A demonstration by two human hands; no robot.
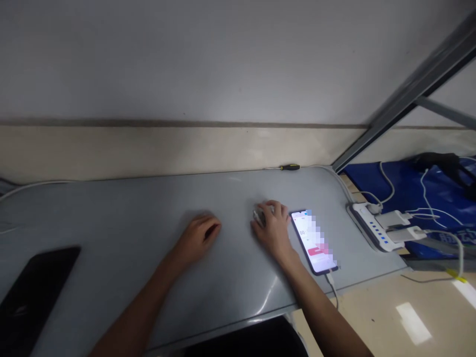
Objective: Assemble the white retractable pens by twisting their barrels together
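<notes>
My left hand (197,239) rests on the grey table (230,277), its fingers curled in and the thumb near the fingertips. A dark hollow shows between thumb and fingers, and nothing can be seen in it. Farther right, my right hand (274,230) is bent over the tabletop with its fingers around a small whitish, clear-looking object (256,216). Most of that object is hidden under the fingers, so its kind cannot be made out. Just right of this hand lies a phone (310,243) with its screen lit and a white cable plugged into its lower end.
A screwdriver (290,167) lies along the table's back edge by the wall. At the right end sits a white power strip (372,225) with plugs and cables. A black flat object (37,297) lies at the left. A metal frame post (401,89) slants up at the right.
</notes>
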